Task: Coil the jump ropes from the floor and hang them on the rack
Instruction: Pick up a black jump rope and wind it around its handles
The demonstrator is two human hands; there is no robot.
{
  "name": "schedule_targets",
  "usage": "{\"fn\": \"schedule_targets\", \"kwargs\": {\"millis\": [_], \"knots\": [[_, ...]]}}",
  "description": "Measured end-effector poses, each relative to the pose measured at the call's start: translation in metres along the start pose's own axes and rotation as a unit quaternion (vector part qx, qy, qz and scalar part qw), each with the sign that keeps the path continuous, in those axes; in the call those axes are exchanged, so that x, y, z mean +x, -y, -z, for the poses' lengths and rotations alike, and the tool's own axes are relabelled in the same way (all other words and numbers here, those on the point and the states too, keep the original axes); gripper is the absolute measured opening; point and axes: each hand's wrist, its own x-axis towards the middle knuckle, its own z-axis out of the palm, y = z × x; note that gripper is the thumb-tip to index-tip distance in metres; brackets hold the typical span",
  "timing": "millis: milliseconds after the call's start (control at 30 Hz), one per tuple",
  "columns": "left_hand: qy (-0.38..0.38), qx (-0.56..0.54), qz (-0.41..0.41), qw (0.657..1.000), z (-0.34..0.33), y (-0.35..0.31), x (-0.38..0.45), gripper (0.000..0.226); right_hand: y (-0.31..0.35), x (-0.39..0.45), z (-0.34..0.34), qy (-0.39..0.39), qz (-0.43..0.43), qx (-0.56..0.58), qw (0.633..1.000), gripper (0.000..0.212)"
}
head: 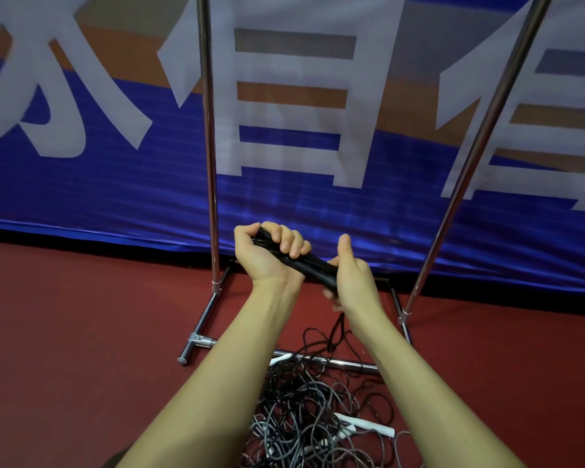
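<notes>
Both hands hold a pair of black jump rope handles [313, 265] side by side in front of me. My left hand [271, 251] grips their upper end, fingers curled over the top. My right hand [350, 275] grips the lower end, thumb raised. A black cord [336, 327] drops from below my right hand into a tangled heap of ropes [313, 410] on the floor between my forearms. White handles [368, 425] lie in the heap. The chrome rack [208, 130] stands just behind, its two uprights rising past the top of the frame.
The rack's base bars [200, 339] rest on red floor [65, 332], and one crossbar [348, 363] runs under the rope heap. A blue banner [98, 184] with large white characters hangs close behind the rack. The rack's right upright [480, 143] leans across the view.
</notes>
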Motion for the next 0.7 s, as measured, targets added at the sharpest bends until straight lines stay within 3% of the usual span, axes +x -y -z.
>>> {"fn": "schedule_targets", "kwargs": {"millis": [233, 433, 567, 633, 700], "knots": [[-0.011, -0.001, 0.023, 1.000, 0.004, 0.005, 0.003, 0.037, -0.003, 0.004, 0.000, -0.077, 0.064, -0.053, 0.994, 0.058], [-0.034, -0.027, 0.058, 0.997, 0.004, -0.004, 0.009, 0.024, -0.006, 0.005, 0.001, -0.072, 0.140, -0.064, 0.986, 0.062], [-0.037, -0.006, 0.079, 0.996, 0.004, -0.006, 0.011, 0.025, -0.007, 0.002, 0.002, -0.083, 0.158, -0.072, 0.981, 0.054], [-0.027, 0.044, 0.085, 0.995, 0.005, -0.008, 0.012, 0.027, -0.006, 0.004, 0.008, -0.097, 0.155, -0.088, 0.979, 0.052], [-0.017, 0.212, 0.037, 0.976, 0.012, -0.012, 0.017, 0.024, -0.006, 0.007, 0.018, -0.105, 0.159, -0.111, 0.975, 0.051]]}}
